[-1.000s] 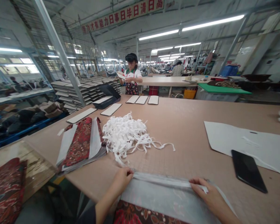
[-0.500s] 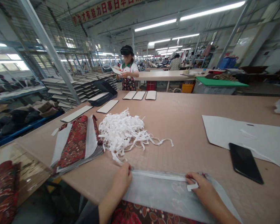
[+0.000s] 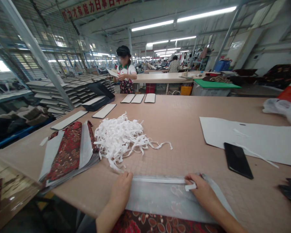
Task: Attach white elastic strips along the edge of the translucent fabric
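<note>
My left hand (image 3: 121, 187) is closed at the left end of a white fabric strip (image 3: 157, 180), with its fingertips pressed down at the cloth's edge. The strip runs straight along the far edge of a fabric panel (image 3: 160, 197), which shows its pale grey backing and, nearer me, a red and brown floral print. My right hand (image 3: 200, 187) pinches the strip's right end, and a short tail of it sticks out between the fingers. Beyond my left hand lies a tangled heap of white strips (image 3: 121, 136). A stack of floral fabric pieces (image 3: 68, 152) sits to its left.
A black phone (image 3: 238, 160) partly overlaps a large white sheet (image 3: 254, 136) on the right of the brown table (image 3: 179, 129). White dark-edged panels (image 3: 104, 111) lie toward the back. Across the table stands a person (image 3: 124, 71) holding a white piece.
The view has turned slightly right, so the table's things appear farther left. Both hands keep their hold at the strip's two ends, with little visible movement.
</note>
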Action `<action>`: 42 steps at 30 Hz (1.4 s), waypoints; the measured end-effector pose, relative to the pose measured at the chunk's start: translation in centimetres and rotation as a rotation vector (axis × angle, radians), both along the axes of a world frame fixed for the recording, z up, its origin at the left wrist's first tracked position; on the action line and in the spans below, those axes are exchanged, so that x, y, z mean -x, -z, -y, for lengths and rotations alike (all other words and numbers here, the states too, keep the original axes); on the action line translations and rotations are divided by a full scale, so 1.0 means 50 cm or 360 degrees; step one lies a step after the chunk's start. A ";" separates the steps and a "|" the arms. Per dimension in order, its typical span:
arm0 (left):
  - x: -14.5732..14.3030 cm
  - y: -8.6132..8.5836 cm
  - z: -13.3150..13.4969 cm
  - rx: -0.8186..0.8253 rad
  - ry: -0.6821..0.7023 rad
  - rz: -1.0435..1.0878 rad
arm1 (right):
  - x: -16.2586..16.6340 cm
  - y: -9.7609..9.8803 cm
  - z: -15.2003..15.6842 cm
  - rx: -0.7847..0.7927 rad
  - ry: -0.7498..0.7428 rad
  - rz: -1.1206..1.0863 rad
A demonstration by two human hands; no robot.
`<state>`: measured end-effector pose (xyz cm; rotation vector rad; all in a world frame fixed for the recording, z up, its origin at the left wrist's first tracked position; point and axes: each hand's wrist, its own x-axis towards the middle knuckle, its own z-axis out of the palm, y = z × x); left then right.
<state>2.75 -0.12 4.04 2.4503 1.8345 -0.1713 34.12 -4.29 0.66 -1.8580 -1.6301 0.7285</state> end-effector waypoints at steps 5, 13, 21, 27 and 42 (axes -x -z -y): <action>-0.010 -0.019 0.009 -0.0095 0.0169 -0.0158 | -0.003 0.021 -0.003 -0.0059 -0.0077 0.0077; -0.028 0.012 0.047 -0.0294 0.0398 -0.0421 | 0.002 0.022 -0.004 -0.0139 -0.0095 0.0203; -0.114 -0.021 0.049 -0.0076 0.0411 -0.0448 | 0.013 0.012 -0.001 -0.0131 -0.0119 0.0318; -0.246 0.010 0.062 0.0076 0.0718 0.0042 | 0.014 0.000 0.002 -0.0153 -0.0095 0.0331; -0.295 0.032 0.061 -0.0181 0.0786 0.0011 | -0.077 0.004 0.009 -0.0006 0.0146 0.0273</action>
